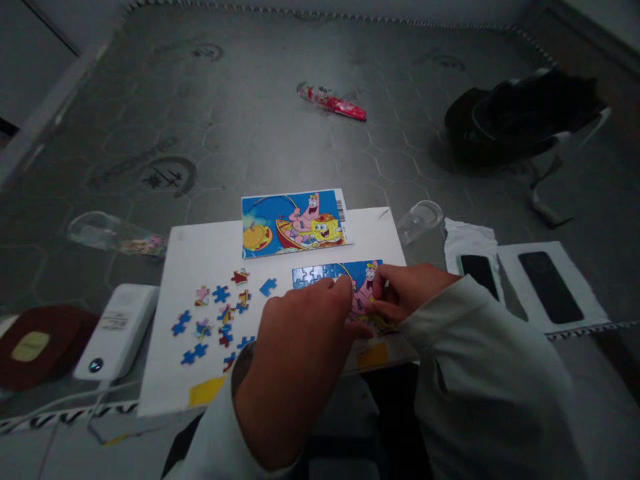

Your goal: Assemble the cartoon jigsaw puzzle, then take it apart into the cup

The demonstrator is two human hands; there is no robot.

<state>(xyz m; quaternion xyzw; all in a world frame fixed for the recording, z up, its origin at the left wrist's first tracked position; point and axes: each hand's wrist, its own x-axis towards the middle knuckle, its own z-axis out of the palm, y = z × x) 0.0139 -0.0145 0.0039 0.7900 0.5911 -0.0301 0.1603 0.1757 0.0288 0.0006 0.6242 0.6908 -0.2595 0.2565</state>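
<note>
A partly assembled jigsaw puzzle (320, 272) with a blue background and cartoon figures lies near the front of a white board (200, 243). My left hand (305, 353) is over its lower left part, fingers curled and thumb stretched toward the right; it hides much of the puzzle. At the puzzle's right side, my right hand (410, 290) has its fingers pinched together over the picture. Whatever either hand holds is hidden. Left of my hands are several loose puzzle pieces (221, 294), with one blue piece (269, 287) apart. Behind the puzzle rests a reference picture card (295, 223).
Clear plastic bottles lie left (117, 235) and right (421, 221) of the board. A white power bank (117, 331) with a cable and a brown case (45, 343) sit left. Phones (477, 275) are at right. Farther back are a red-ended tube (333, 102) and a dark cap (520, 117).
</note>
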